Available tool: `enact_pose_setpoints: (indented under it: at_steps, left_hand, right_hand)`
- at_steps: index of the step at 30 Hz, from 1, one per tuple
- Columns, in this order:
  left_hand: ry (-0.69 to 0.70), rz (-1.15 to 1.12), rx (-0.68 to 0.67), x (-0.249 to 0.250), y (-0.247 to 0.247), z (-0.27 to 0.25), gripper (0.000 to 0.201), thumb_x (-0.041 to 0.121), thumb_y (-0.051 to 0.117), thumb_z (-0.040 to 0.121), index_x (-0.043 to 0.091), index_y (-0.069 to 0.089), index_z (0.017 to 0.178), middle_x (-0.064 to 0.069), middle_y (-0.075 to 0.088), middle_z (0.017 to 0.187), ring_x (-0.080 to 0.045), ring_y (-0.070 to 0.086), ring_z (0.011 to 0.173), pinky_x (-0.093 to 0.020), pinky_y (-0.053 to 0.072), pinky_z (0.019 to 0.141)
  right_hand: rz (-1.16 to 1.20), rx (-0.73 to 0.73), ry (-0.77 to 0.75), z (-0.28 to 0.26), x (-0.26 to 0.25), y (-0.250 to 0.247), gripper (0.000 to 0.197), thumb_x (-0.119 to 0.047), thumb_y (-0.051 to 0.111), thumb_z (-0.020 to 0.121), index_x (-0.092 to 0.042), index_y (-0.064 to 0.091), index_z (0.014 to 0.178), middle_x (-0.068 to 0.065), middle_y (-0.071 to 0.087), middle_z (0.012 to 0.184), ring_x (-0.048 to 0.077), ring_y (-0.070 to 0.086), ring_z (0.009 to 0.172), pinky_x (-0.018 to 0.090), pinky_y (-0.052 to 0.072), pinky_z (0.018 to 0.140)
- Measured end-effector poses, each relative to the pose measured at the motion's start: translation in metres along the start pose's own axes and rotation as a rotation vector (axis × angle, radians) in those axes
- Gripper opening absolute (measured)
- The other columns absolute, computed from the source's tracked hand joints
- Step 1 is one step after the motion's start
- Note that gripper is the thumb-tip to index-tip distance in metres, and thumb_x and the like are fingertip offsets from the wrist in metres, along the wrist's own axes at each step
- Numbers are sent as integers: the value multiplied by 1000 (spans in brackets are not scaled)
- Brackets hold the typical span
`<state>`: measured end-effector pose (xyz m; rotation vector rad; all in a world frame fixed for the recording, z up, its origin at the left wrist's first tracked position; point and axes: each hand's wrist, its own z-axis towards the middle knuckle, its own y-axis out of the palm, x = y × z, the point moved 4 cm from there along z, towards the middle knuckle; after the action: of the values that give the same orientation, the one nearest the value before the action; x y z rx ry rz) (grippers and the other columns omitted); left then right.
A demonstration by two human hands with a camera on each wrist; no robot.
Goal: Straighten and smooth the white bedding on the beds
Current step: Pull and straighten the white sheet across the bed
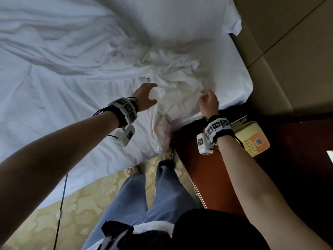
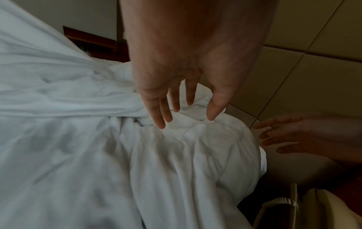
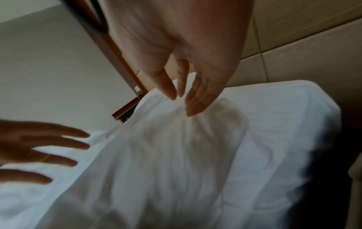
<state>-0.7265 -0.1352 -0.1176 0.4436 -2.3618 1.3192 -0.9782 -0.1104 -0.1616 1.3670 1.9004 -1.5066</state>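
The white duvet [image 1: 54,73] lies rumpled over the bed, bunched into a knot of folds [image 1: 173,82] near the head corner. A white pillow [image 1: 180,20] lies beyond the knot. My left hand [image 1: 154,92] is spread wide at the left side of the bunch; in the left wrist view its fingertips [image 2: 162,124] touch or hover just over the folds [image 2: 195,139]. My right hand [image 1: 204,95] is over the right side of the bunch, fingers loosely bent and holding nothing. In the right wrist view its fingertips [image 3: 191,113] are at a raised peak of cloth [image 3: 186,139].
A red-brown wooden nightstand [image 1: 198,168] stands right of the bed with a beige telephone [image 1: 252,138] on it. A padded beige headboard [image 1: 288,51] runs along the right. I stand on patterned yellow carpet [image 1: 90,204], and a black cable [image 1: 62,195] hangs from my left arm.
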Motion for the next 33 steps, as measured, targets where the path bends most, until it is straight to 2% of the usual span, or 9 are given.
enact_pose_setpoints:
  at_steps: [7,11,15,18,21,23,26,30,33]
  left_hand:
    - [27,153,85,9,-30,42,75,22,63,86,18,22,150,-6,16,158,-29,20,143,-41,24,116]
    - [24,255,67,6,-47,69,80,24,64,86,20,17,151,-4,10,159,-29,13,146,-44,24,117]
    - [-20,294,42,-10,-57,93,88,26,68,83,24,12,151,-1,3,161,-25,5,148,-47,18,119]
    - [-70,307,-11,-31,-61,108,96,24,70,82,27,4,152,1,-5,161,-23,-4,148,-48,6,120]
    - [-51,436,-63,-56,-64,117,107,19,74,77,30,-3,151,0,-12,160,-23,-10,148,-51,0,119]
    - [-21,533,-56,-72,-64,125,115,18,76,74,33,-8,150,-1,-12,160,-25,-11,148,-56,-2,117]
    - [25,642,44,-89,-63,133,111,8,68,76,36,-12,149,-1,-9,160,-29,-7,148,-62,-2,112]
    - [16,628,124,-102,-69,144,87,1,48,86,25,-4,151,-2,5,160,-33,7,147,-59,8,116]
    - [29,612,148,-96,-79,155,67,3,42,92,15,13,151,-8,20,156,-35,21,142,-52,22,112]
  right_hand:
    - [-23,-14,117,52,-6,-14,70,-12,55,90,-12,19,150,16,34,145,29,40,133,36,36,111]
    - [-50,-53,222,77,-6,-8,94,-18,67,84,-10,3,153,14,19,156,24,22,145,29,22,115]
    - [-102,-87,247,88,-9,7,100,-21,75,77,-16,11,153,5,15,158,19,18,146,26,18,116]
    - [-319,-119,212,106,-11,27,109,-48,80,54,-15,31,146,3,30,152,23,28,142,33,26,115]
    - [-582,-130,251,111,-15,42,128,-63,75,53,-17,7,151,3,11,159,26,10,148,46,20,117]
    - [-626,-165,251,105,-29,46,117,-44,74,71,-13,-5,152,2,0,161,24,0,149,48,6,120]
    - [-622,-286,298,107,-29,53,108,-36,74,72,-13,4,152,5,28,155,24,26,144,49,0,118]
    - [-647,-247,315,96,-41,54,60,-39,68,63,-16,54,116,2,61,119,31,53,120,39,44,104]
    - [-632,-187,278,92,-60,37,36,-27,71,72,-14,64,105,6,67,112,30,60,109,37,44,100]
